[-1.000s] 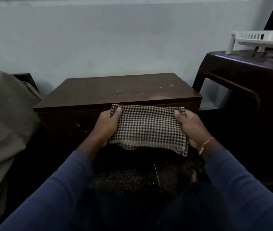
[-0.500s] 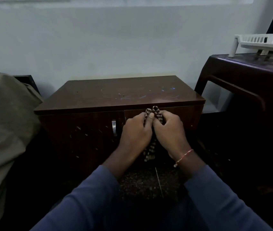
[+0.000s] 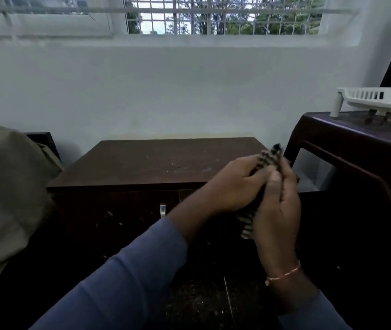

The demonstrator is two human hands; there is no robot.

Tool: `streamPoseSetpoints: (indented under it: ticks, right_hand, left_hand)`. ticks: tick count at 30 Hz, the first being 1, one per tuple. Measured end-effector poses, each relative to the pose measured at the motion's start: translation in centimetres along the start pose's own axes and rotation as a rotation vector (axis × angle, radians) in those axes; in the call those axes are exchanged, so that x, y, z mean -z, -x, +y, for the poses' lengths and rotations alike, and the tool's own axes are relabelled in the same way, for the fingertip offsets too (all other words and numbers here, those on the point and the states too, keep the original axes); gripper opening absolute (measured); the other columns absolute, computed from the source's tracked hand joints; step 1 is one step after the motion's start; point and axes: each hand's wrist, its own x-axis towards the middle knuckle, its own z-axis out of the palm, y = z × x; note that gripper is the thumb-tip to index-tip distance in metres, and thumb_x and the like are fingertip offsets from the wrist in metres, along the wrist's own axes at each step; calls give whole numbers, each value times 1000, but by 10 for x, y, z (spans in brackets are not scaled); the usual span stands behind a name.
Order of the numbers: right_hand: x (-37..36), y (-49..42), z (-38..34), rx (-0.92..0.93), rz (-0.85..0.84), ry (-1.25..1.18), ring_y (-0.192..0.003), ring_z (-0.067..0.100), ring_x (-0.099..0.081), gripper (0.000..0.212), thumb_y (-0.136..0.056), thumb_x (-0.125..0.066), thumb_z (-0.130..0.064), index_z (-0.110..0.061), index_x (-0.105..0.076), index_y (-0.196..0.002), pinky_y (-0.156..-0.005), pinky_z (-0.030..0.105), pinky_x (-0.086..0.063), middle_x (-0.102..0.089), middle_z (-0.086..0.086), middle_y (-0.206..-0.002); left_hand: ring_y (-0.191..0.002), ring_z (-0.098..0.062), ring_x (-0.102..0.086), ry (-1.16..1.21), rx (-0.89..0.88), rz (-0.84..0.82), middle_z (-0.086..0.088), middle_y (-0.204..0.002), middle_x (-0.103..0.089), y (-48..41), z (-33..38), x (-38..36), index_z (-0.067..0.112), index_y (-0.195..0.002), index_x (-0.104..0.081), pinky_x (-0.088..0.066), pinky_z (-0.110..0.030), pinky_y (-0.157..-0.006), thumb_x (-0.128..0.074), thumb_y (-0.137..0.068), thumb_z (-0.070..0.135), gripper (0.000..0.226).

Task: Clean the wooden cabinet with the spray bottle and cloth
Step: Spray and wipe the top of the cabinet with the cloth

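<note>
A low dark wooden cabinet [image 3: 146, 163] stands against the white wall, its top marked with small specks and blue smears, and a metal handle [image 3: 162, 209] on its front. A folded brown-and-cream checked cloth [image 3: 267, 157] is held between both hands over the cabinet's right front corner. My left hand [image 3: 232, 184] grips it from the left, my right hand [image 3: 276, 210] from the right. Only the cloth's top end and a lower strip show. No spray bottle is in view.
A dark plastic table [image 3: 356, 139] stands at the right with a white plastic rack [image 3: 378, 101] on top. A beige fabric bundle [image 3: 6, 182] fills the left side. A barred window [image 3: 213, 15] runs above the wall. The floor is dark and speckled.
The cloth was spread wide between both hands, then folded together. Both hands with the folded cloth have shifted right and up over the cabinet's right corner. The view has tilted upward.
</note>
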Motion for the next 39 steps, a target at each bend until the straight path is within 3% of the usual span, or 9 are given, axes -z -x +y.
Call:
streamPoseSetpoints:
  ticks: [5, 11, 16, 21, 26, 29, 31, 35, 39]
  right_hand:
    - [-18, -70, 7, 326, -25, 357, -129, 22, -48, 59, -98, -24, -49, -12, -56, -132, -110, 46, -34, -57, 9, -134]
    - [-35, -97, 85, 108, -678, 1305, -145, 26, -23, 65, -91, -15, -70, -39, -38, -143, -116, 56, -9, -36, -2, -154]
    - [-57, -87, 81, 61, -567, 1336, -140, 30, -32, 63, -91, -19, -68, -37, -41, -141, -113, 55, -19, -43, 0, -149]
    - [-86, -61, 72, 397, -776, 1135, -129, 22, -47, 54, -94, -23, -57, -34, -53, -133, -107, 45, -36, -54, -5, -139]
    - [-65, -101, 78, -9, -409, 1356, -118, 29, -54, 47, -92, -30, -47, -25, -66, -113, -101, 45, -38, -63, 6, -125]
    - [-98, -59, 77, 335, -671, 1143, -124, 25, -52, 46, -93, -32, -52, -33, -62, -122, -103, 43, -39, -60, 0, -132]
    - [-82, -79, 74, 237, -802, 1028, -120, 23, -57, 50, -91, -34, -60, -32, -63, -120, -99, 41, -45, -63, -3, -129]
    - [-53, -101, 81, 164, -439, 1331, -112, 30, -60, 46, -93, -33, -49, -24, -66, -114, -96, 41, -45, -65, 6, -123]
    - [-50, -68, 72, 394, -858, 958, -132, 16, -46, 49, -94, -34, -49, -27, -59, -131, -111, 35, -31, -53, -5, -141]
  left_hand:
    - [-88, -23, -65, 363, 154, 45, -11, -94, -67, -39, 3, 13, 5, -103, -64, -53, -37, -81, -42, -103, 23, 29]
    - [-84, -32, -67, -745, 151, 570, -11, -91, -73, -25, -112, 104, 13, -93, -69, -53, -40, -71, -39, -92, 51, 49]
    - [-103, -35, -62, -618, 328, 701, -20, -109, -68, 0, -155, 148, 3, -112, -65, -47, -40, -88, -36, -91, 54, 62]
    - [-120, -33, -53, -545, 298, 703, -20, -125, -61, 0, -156, 145, 2, -125, -57, -37, -34, -100, -40, -101, 43, 50]
    - [-114, -31, -56, -390, 328, 748, -15, -120, -63, -1, -153, 148, 7, -120, -58, -36, -28, -88, -38, -103, 42, 44]
    - [-119, -31, -55, -423, 328, 725, -17, -126, -62, 0, -152, 147, 6, -126, -56, -38, -30, -94, -38, -102, 43, 47]
    - [-117, -31, -56, -417, 331, 732, -17, -124, -63, 1, -151, 149, 6, -124, -58, -37, -29, -90, -38, -103, 40, 45]
    - [-117, -33, -56, -447, 330, 692, -18, -124, -63, -1, -155, 149, 8, -126, -57, -39, -32, -92, -36, -103, 42, 47]
    - [-123, -34, -53, -497, 331, 624, -20, -131, -59, -1, -162, 151, 5, -131, -55, -39, -38, -102, -35, -103, 45, 53]
